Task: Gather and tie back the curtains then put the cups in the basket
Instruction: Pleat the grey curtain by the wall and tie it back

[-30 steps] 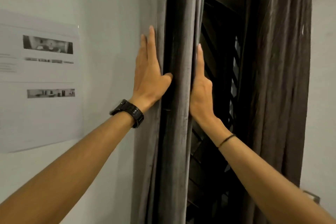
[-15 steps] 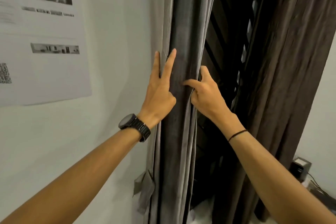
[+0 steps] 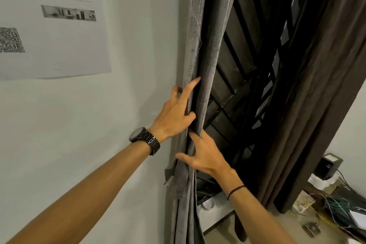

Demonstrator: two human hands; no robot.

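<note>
**Curtains: gathering under way, no tie yet; cups pending**

We are working on the grey curtain (image 3: pixel 210 49), which is hanging bunched against the wall (image 3: pixel 138 65). The left grip (image 3: pixel 174 113) is lying wide on the folds, forefinger stretched up and thumb pressing the front fold. The right grip (image 3: pixel 206 156) is lying just below, also wide, thumb spread across the bundle. Neither is closing round anything.

A fabric strap (image 3: pixel 171 171) is dangling loose beside the bundle, so we are judging the tie not done. The dark curtain (image 3: pixel 316 85) is hanging bunched, with no tie visible.

One white cup (image 3: pixel 208 203) is sitting on the pale worktop (image 3: pixel 217 216) below, and we cannot read its contents. No basket is showing.
</note>
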